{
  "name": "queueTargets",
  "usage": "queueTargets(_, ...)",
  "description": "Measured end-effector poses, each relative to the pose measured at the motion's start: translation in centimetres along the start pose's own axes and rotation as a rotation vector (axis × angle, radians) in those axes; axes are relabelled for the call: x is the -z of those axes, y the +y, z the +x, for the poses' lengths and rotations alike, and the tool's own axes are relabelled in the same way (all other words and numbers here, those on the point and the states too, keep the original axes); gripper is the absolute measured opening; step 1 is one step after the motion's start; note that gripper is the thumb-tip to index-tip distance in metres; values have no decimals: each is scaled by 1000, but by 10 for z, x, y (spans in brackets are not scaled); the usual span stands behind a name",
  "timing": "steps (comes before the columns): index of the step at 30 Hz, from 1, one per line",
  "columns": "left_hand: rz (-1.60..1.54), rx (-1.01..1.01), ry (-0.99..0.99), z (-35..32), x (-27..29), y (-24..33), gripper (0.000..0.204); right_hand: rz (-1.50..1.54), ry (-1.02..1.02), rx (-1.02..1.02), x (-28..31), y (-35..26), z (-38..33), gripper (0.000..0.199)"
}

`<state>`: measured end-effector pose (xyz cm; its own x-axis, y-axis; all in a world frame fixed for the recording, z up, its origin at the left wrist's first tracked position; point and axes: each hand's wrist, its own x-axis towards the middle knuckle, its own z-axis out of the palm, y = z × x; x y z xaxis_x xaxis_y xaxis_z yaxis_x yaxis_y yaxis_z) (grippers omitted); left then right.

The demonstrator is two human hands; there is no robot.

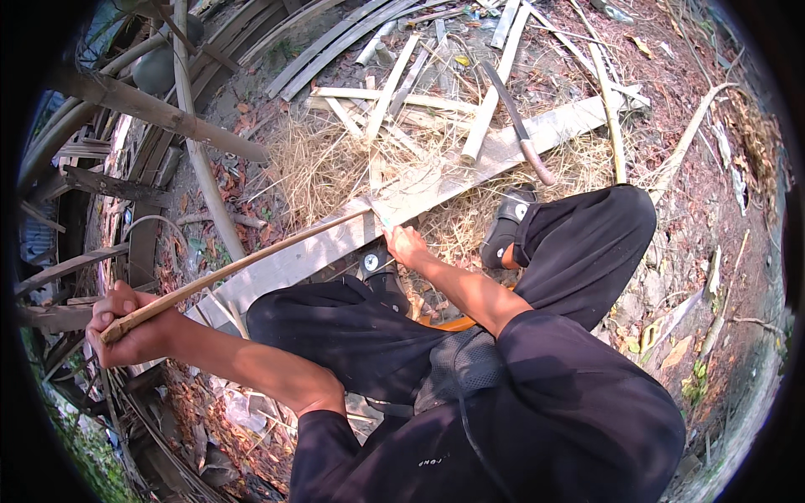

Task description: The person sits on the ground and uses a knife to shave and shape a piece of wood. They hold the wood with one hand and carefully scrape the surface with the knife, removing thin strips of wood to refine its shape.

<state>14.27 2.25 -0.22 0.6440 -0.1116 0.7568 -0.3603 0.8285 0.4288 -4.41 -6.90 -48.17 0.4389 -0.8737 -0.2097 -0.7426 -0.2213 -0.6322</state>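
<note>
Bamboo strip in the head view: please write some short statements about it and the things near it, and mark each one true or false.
1. The left hand grips one end of the long bamboo strip. True.
2. The right hand rests at the strip's other end, above the pale wooden plank. True.
3. The long knife is held in the right hand. False: it lies on the plank, apart from both hands.
4. The strip is snapped into two pieces. False: it runs in one piece from hand to hand.
5. Dry shavings lie piled around the plank. True.
</note>
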Motion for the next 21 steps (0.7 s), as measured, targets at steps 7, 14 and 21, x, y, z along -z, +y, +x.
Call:
queueTargets(7, -39, -24, -132, 7, 44, 0, 26, 436, 140, -97, 72, -39, -31, 41)
queueTargets(14, -71, 13, -127, 17, 49, 4, 24, 353, 25, -111, 74, -57, -26, 33)
queueTargets(21, 40, -2, 44, 40, 94, -5, 22, 66, 27, -42, 76, -61, -21, 29)
